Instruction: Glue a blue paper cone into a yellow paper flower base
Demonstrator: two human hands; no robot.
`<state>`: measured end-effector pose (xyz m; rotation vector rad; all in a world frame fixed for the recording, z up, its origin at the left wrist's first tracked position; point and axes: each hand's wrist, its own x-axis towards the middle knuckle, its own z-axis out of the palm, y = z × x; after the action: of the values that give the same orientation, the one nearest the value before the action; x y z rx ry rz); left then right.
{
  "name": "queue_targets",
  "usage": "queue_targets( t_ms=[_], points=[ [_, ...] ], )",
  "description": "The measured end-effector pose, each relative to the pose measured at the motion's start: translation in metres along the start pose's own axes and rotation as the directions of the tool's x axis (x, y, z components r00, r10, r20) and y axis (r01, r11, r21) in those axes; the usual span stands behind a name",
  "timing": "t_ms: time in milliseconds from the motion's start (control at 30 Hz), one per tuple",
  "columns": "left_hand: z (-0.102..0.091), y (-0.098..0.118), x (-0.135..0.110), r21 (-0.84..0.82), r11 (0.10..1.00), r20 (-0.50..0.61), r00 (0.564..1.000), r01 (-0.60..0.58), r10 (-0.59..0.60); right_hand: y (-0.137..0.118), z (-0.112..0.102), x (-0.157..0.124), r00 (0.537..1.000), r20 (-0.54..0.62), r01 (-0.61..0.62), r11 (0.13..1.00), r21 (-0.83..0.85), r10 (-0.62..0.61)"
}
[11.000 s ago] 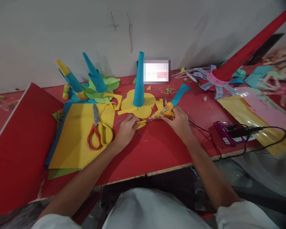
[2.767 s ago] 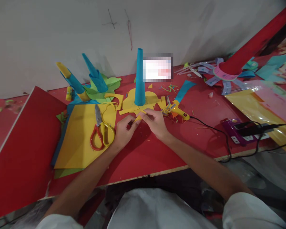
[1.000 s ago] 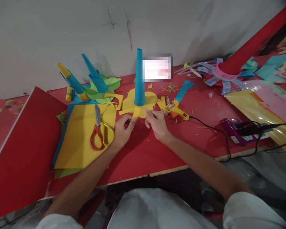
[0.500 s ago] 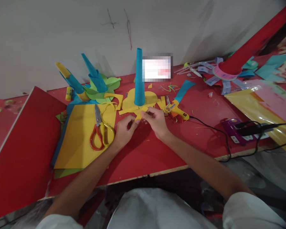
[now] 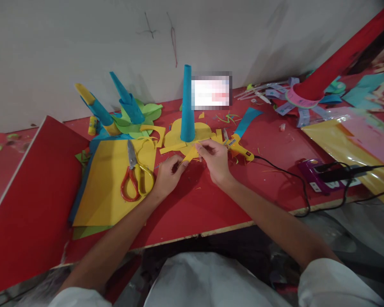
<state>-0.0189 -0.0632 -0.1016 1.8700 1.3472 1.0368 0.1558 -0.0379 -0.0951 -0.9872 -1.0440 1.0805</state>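
Between my two hands is a small yellow paper strip [image 5: 191, 157], pinched at its near end by my left hand [image 5: 170, 174] and at its far end by my right hand [image 5: 214, 161]. Just beyond it, a blue paper cone [image 5: 187, 106] stands upright on a yellow scalloped paper base [image 5: 174, 129]. Another yellow strip [image 5: 173, 148] lies across the front of that base. To the right of my right hand rests a yellow glue gun [image 5: 243, 150]. Scissors [image 5: 135, 170] with red and yellow handles lie on yellow paper sheets [image 5: 105, 187] left of my left hand.
Two more paper cones, one yellow-tipped [image 5: 97, 108] and one on green petals [image 5: 131, 108], stand at the back left. A red board [image 5: 35, 200] leans at the left. A purple power strip [image 5: 316, 177] with black cords sits right. A blurred bright screen [image 5: 210, 91] stands by the wall.
My right hand has shifted slightly to the right and away from my left hand, so more of the yellow paper strip shows between them. The left hand stays nearly still.
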Motion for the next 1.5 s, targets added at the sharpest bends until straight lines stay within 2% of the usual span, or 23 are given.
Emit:
queue_targets(
  t_ms=[233, 367, 467, 533, 800, 1033, 1133, 1233, 1300, 1500],
  points=[
    [0.000, 0.000, 0.000, 0.003, 1.000, 0.011, 1.000, 0.000, 0.000, -0.002, -0.004, 0.004, 0.997, -0.077, 0.007, 1.000, 0.025, -0.005],
    [-0.001, -0.001, 0.001, -0.008, 1.000, -0.016, 1.000, -0.001, 0.001, 0.000, -0.003, 0.005, 0.997, 0.019, -0.082, 0.994, 0.067, 0.081],
    [-0.001, -0.001, 0.001, -0.004, 1.000, -0.019, 1.000, 0.004, -0.004, 0.002, 0.001, 0.001, 0.983, 0.118, -0.144, 0.989, 0.018, 0.141],
    [-0.001, -0.001, 0.001, 0.007, 1.000, -0.014, 1.000, 0.012, -0.012, 0.003, 0.003, -0.002, 0.979, 0.127, -0.158, 0.987, -0.017, 0.159],
    [-0.001, -0.002, 0.000, 0.024, 1.000, -0.028, 1.000, 0.014, -0.014, 0.003, -0.002, 0.002, 0.993, 0.043, -0.107, 0.994, 0.016, 0.107],
    [-0.001, 0.000, 0.000, 0.028, 0.999, -0.039, 0.999, 0.016, -0.015, 0.002, -0.003, 0.001, 0.996, 0.038, -0.082, 0.996, 0.027, 0.081],
    [-0.001, 0.000, -0.001, 0.001, 1.000, -0.058, 0.998, 0.011, -0.011, 0.001, -0.002, 0.000, 0.988, 0.106, -0.120, 0.992, 0.049, 0.114],
    [-0.001, -0.001, -0.001, -0.024, 1.000, -0.055, 0.998, 0.011, -0.012, 0.002, 0.002, -0.002, 0.959, 0.225, -0.178, 0.984, 0.016, 0.170],
    [-0.001, -0.002, -0.001, -0.026, 1.000, -0.044, 0.999, 0.011, -0.012, 0.003, 0.005, -0.004, 0.946, 0.260, -0.196, 0.981, -0.006, 0.191],
    [-0.001, -0.001, -0.001, -0.003, 1.000, -0.016, 1.000, 0.003, -0.003, 0.004, 0.004, -0.005, 0.975, 0.165, -0.129, 0.985, -0.115, 0.147]
  ],
)
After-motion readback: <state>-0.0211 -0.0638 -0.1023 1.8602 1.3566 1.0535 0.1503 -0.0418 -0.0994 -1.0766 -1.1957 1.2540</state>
